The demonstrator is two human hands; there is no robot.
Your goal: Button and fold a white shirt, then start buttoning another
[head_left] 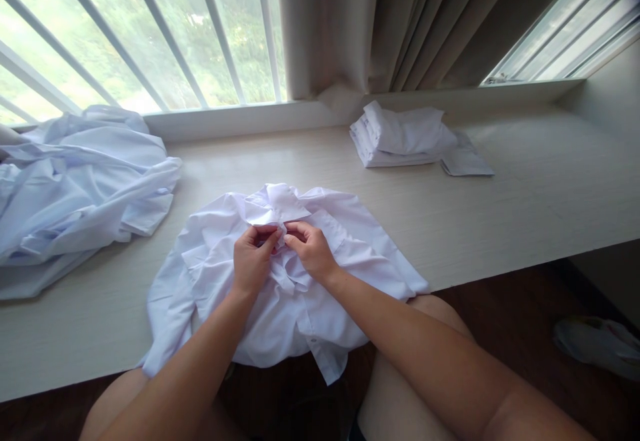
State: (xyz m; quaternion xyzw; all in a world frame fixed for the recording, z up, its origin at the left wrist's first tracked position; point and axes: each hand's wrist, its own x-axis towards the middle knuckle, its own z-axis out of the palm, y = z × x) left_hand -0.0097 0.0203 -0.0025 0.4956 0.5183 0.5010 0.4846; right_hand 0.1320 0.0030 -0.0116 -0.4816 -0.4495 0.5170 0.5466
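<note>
A white collared shirt (360, 281) lies front side up on the pale ledge, its collar pointing away from me and its lower hem hanging over the near edge. Just below the collar, my left hand (255, 254) pinches the front placket between thumb and fingers. My right hand (311, 247) pinches the same strip from the other side, close to the left fingertips. Whether a button sits between the fingers is too small to make out. Farther down, one button shows on the placket near the hem.
A heap of crumpled white shirts (85, 187) covers the left end of the ledge (525, 181). Toward the back stands a stack of folded white shirts (407, 134). Behind are barred windows and a grey curtain (330, 27). A plastic bag (597, 344) lies on the dark floor at right.
</note>
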